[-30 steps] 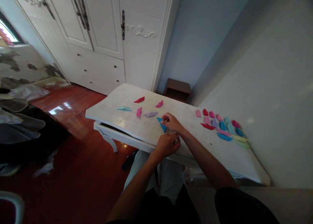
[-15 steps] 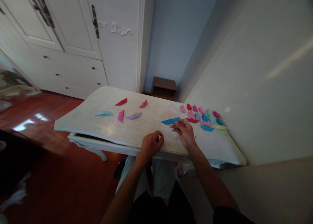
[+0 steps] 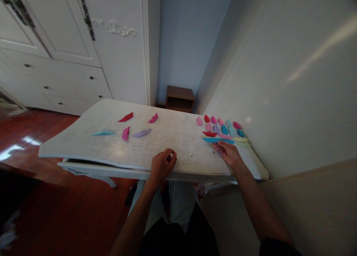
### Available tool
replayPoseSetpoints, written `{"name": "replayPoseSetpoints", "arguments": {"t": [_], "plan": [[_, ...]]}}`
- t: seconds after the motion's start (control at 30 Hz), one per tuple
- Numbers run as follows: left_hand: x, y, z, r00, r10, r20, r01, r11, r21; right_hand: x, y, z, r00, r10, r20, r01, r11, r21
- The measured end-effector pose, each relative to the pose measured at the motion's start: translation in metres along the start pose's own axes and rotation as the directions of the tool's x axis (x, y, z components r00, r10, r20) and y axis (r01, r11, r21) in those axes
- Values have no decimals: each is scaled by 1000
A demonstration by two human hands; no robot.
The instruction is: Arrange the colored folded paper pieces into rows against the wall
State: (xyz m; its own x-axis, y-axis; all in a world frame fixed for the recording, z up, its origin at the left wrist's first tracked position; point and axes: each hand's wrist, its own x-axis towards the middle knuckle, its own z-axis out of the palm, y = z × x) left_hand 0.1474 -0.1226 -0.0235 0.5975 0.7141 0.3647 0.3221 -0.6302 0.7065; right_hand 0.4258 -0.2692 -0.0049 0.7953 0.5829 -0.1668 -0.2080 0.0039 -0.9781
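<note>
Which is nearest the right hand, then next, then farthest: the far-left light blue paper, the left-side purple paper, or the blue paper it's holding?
From the right hand:
1. Blue paper: held in it.
2. Purple paper: left side.
3. Light blue paper: farther left.

A white panelled wardrobe [image 3: 79, 47] with dark ornate handles [image 3: 88, 19] and knobbed drawers [image 3: 64, 79] stands left of a brown open-fronted nightstand [image 3: 180, 93] before a blue-grey wall [image 3: 192, 32], with glossy reddish-brown flooring [image 3: 78, 211] at lower left.
</note>
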Motion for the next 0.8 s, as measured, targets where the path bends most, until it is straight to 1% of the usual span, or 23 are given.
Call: {"name": "replayPoseSetpoints", "arguments": {"t": [0.13, 0.23, 0.27, 0.3, 0.33, 0.37, 0.4, 0.43, 0.47, 0.5, 0.53, 0.57, 0.6, 0.63, 0.7, 0.73, 0.8], "plan": [[0, 0, 2, 1000, 2, -8, -2, 999, 51, 5, -5, -6, 996, 86, 9, -85, 995, -53], [0, 0, 3, 1000, 5, -16, -4, 998, 64, 4, -9, -11, 994, 104, 15, -102, 989, -105], [0, 0, 3, 1000, 7, -19, -6, 998, 69, 3, -9, -13, 996, 91, 0, -90, 988, -128], [0, 0, 3, 1000, 10, -24, -8, 997, 78, 1, -9, -14, 998, 53, -28, -57, 982, -179], [0, 0, 4, 999, 13, -29, -10, 996, 89, -2, -9, -15, 998, -17, -57, 1, 964, -266], [0, 0, 4, 999, 17, -32, -13, 995, 102, -6, -8, -15, 991, -113, -68, 78, 919, -386], [0, 0, 5, 999, 20, -34, -16, 993, 114, -10, -6, -13, 973, -225, -44, 170, 837, -520], [0, 0, 5, 999, 23, -33, -19, 992, 127, -15, -4, -11, 944, -331, 20, 266, 718, -643], [0, 0, 6, 999, 27, -33, -22, 990, 139, -20, -1, -7, 907, -405, 114, 352, 580, -734], [0, -1, 7, 999, 30, -35, -24, 988, 152, -26, 1, -1, 873, -438, 213, 420, 454, -786], [-1, -1, 7, 999, 35, -36, -28, 986, 164, -31, 3, 5, 850, -434, 300, 462, 338, -820], [-1, -2, 8, 998, 39, -39, -32, 984, 174, -36, 5, 12, 843, -399, 360, 472, 230, -851], [-1, -2, 8, 998, 44, -41, -36, 983, 180, -40, 6, 20, 852, -347, 391, 456, 128, -881], [-1, -2, 9, 998, 48, -41, -40, 983, 181, -44, 6, 27, 870, -291, 398, 425, 33, -905], [-1, -3, 8, 998, 54, -44, -45, 983, 177, -48, 5, 40, 907, -206, 367, 349, -117, -930], [-1, -3, 8, 997, 56, -46, -47, 984, 173, -49, 5, 45, 921, -183, 345, 317, -168, -933], [-1, -2, 7, 997, 58, -52, -49, 985, 164, -48, 3, 51, 937, -164, 309, 269, -223, -937]]}}
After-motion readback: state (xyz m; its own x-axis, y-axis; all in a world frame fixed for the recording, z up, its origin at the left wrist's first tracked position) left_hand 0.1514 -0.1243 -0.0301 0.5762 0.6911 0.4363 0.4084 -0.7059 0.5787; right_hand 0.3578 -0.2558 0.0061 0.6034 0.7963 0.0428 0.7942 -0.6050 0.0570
